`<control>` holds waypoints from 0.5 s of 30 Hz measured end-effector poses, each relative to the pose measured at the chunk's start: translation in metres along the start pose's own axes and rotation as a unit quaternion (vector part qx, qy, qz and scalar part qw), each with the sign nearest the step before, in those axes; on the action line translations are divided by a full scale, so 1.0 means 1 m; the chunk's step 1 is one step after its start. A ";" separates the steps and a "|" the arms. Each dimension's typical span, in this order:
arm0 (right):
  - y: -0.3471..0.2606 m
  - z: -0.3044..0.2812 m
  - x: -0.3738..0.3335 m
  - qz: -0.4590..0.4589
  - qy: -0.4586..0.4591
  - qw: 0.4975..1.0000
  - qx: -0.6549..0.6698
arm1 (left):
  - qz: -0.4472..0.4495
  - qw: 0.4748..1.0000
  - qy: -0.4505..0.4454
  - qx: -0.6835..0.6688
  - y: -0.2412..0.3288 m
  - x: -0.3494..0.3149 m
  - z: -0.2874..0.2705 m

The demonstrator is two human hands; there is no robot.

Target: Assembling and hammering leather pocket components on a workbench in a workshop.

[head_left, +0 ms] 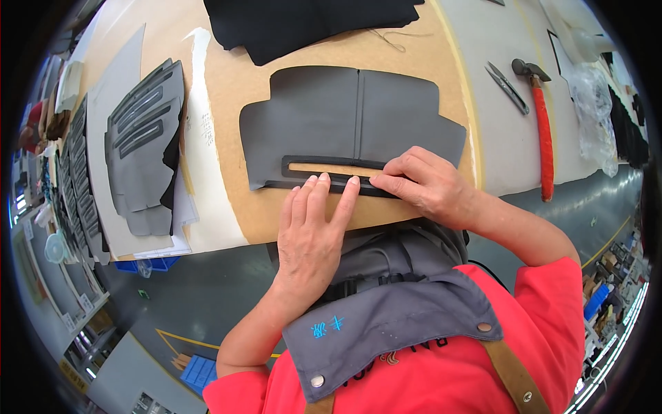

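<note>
A grey sheet panel [314, 107] with a stitched centre seam lies flat in front of me. Near its close edge is a long slot with a black border [324, 161], through which the tan board shows. My left hand [310, 238] rests palm down, its fingers stretched over the black strip along the slot's near side. Beside those fingertips, my right hand [431, 190] pinches the strip at the slot's near side with thumb and forefinger. Its other fingers are curled, hiding the slot's right end.
A red-handled hammer [543, 138] and thread snips [508, 88] lie on the right. Several grey slotted panels [141, 169] are stacked on the left. Black material [303, 24] lies at the far side, with loose thread beside it. Clear plastic wrap [594, 114] sits at the far right.
</note>
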State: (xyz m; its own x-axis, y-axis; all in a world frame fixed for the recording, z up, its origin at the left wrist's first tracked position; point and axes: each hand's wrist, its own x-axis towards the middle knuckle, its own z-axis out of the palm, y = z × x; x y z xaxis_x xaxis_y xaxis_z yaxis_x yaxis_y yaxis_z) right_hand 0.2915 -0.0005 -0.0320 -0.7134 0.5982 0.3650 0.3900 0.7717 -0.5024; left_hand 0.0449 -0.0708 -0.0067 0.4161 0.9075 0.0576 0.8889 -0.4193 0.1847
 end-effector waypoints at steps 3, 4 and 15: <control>0.002 0.001 0.001 -0.054 0.014 0.998 -0.027 | 0.013 1.000 0.020 0.004 0.001 0.000 0.004; 0.002 0.002 0.001 -0.066 0.015 0.997 -0.041 | 0.023 0.999 0.032 0.003 0.002 0.000 0.004; 0.005 0.003 -0.003 -0.007 0.028 0.999 -0.020 | 0.030 0.999 0.034 0.005 0.015 0.003 0.010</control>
State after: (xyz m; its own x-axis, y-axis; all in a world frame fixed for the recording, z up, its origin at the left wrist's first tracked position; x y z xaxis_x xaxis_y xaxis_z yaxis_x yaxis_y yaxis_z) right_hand 0.2937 0.0006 -0.0381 -0.6862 0.5975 0.4150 0.4039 0.7874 -0.4657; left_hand 0.0617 -0.0748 -0.0130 0.4550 0.8801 0.1358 0.8645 -0.4731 0.1695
